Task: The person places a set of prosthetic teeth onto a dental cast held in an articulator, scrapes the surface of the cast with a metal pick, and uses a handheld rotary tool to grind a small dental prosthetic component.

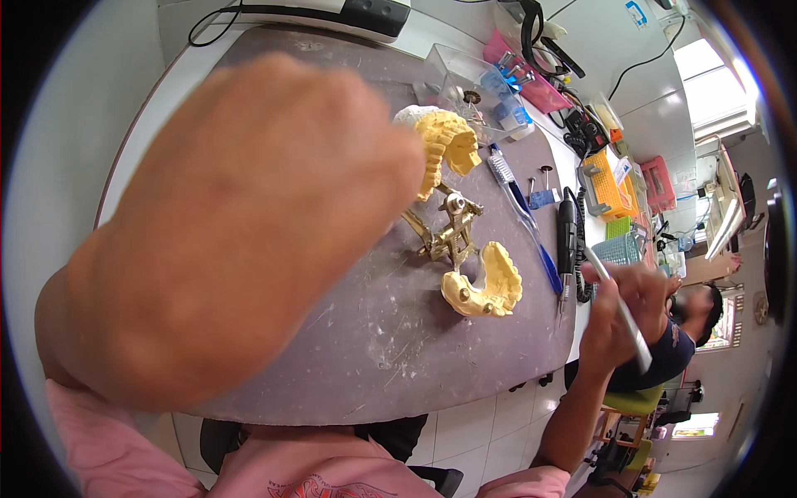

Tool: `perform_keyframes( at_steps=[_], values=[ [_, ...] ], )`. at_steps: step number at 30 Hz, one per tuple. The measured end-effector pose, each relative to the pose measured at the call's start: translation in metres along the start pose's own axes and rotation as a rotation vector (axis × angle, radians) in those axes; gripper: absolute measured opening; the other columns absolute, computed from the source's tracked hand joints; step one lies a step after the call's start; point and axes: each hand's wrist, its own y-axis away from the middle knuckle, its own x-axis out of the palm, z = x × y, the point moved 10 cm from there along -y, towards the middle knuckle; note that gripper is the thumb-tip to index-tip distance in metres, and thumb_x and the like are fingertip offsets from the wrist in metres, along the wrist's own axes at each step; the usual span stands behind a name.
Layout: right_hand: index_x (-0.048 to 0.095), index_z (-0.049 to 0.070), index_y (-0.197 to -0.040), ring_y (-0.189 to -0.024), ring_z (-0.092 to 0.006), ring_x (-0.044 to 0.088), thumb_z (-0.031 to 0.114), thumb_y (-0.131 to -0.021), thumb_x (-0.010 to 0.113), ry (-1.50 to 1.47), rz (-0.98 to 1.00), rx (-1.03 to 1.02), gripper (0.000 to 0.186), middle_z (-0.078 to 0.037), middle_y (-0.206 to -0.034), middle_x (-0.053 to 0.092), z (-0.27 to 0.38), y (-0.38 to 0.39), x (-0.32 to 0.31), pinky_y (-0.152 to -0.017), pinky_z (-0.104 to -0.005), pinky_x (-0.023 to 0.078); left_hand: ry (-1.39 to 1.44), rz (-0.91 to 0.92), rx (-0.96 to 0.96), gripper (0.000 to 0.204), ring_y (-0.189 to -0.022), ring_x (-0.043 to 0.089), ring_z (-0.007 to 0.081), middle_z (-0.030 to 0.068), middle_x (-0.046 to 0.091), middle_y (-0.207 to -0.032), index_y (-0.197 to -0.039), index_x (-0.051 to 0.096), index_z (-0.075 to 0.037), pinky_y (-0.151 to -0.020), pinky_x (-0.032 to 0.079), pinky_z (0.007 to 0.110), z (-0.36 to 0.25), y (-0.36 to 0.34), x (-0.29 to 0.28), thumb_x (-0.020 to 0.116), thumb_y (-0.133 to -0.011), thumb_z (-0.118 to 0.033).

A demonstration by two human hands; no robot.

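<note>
The person's left hand and forearm loom closest to the camera, large and blurred over the left side of the desk; the hand looks curled, but one cannot tell whether its fingers are holding anything. The slender white tool is in the person's right hand, just off the desk's right edge, its shaft slanting and the fingers pinched narrow around it.

Between the two hands, a brass-coloured articulator rests on the grey, scuffed desk. At its far end sits a yellow dental cast with white plaster behind it, partly hidden by the left hand. Near its other end lies a second yellow cast, curved like a horseshoe, with metal studs; whether it touches the articulator is unclear.

To the right of these, a blue toothbrush with pale bristles lies beside a black handpiece, and a small blue block with upright pins stands near. Farther back are a clear box, a pink basket and a yellow basket. Beyond the right hand, another person in a dark top sits.
</note>
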Motion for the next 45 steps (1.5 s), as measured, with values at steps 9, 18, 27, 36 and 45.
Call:
perform_keyframes(
  at_steps=[9, 18, 27, 36, 45],
  values=[
    [0.051, -0.002, -0.101, -0.08, -0.0263, 0.067, 0.02, -0.094, 0.064, -0.623, -0.38, 0.268, 0.026, -0.021, -0.086, 0.064, 0.051, 0.078, 0.003, -0.076, -0.0367, 0.057, 0.414, -0.138, 0.254, 0.089, -0.129, 0.048, 0.0355, 0.0131, 0.048, -0.142, -0.142, 0.046, -0.017, -0.109, 0.04, 0.043, 0.021, -0.027, 0.029, 0.086, -0.063, -0.009],
    [0.054, 0.001, -0.101, -0.081, -0.0275, 0.072, 0.006, -0.087, 0.072, -0.613, -0.309, 0.253, 0.023, -0.018, -0.085, 0.07, 0.06, 0.096, 0.02, -0.074, -0.0361, 0.06, 0.288, 0.014, 0.171, 0.069, -0.105, 0.06, 0.0343, 0.0115, 0.058, -0.112, -0.119, 0.054, -0.006, -0.088, 0.049, 0.041, 0.008, -0.025, 0.016, 0.088, -0.059, -0.012],
    [0.057, 0.006, -0.094, -0.087, -0.0328, 0.074, 0.0, -0.078, 0.076, -0.493, -0.228, 0.211, 0.025, -0.009, -0.076, 0.069, 0.063, 0.088, 0.024, -0.074, -0.0386, 0.061, 0.056, -0.087, 0.245, 0.069, -0.124, 0.055, 0.0319, 0.0111, 0.06, -0.127, -0.126, 0.059, -0.007, -0.111, 0.032, 0.057, -0.043, -0.013, 0.003, 0.075, -0.073, -0.05],
    [0.053, 0.006, -0.083, -0.096, -0.0371, 0.072, 0.002, -0.078, 0.077, -0.366, -0.22, 0.15, 0.025, -0.007, -0.073, 0.066, 0.069, 0.078, 0.028, -0.086, -0.0466, 0.06, 0.102, -0.262, 0.362, 0.033, -0.104, 0.068, 0.0204, 0.0001, 0.072, -0.096, -0.101, 0.073, -0.006, -0.109, 0.009, 0.081, -0.075, 0.005, 0.043, 0.074, -0.079, -0.03],
    [0.056, 0.005, -0.081, -0.095, -0.0373, 0.072, 0.0, -0.076, 0.077, -0.323, -0.2, 0.144, 0.022, -0.009, -0.072, 0.067, 0.069, 0.076, 0.031, -0.086, -0.0487, 0.06, 0.143, -0.265, 0.316, 0.025, -0.098, 0.068, 0.0163, -0.0018, 0.072, -0.092, -0.093, 0.075, -0.01, -0.112, 0.01, 0.077, -0.072, 0.003, 0.044, 0.077, -0.074, -0.025]
  ],
)
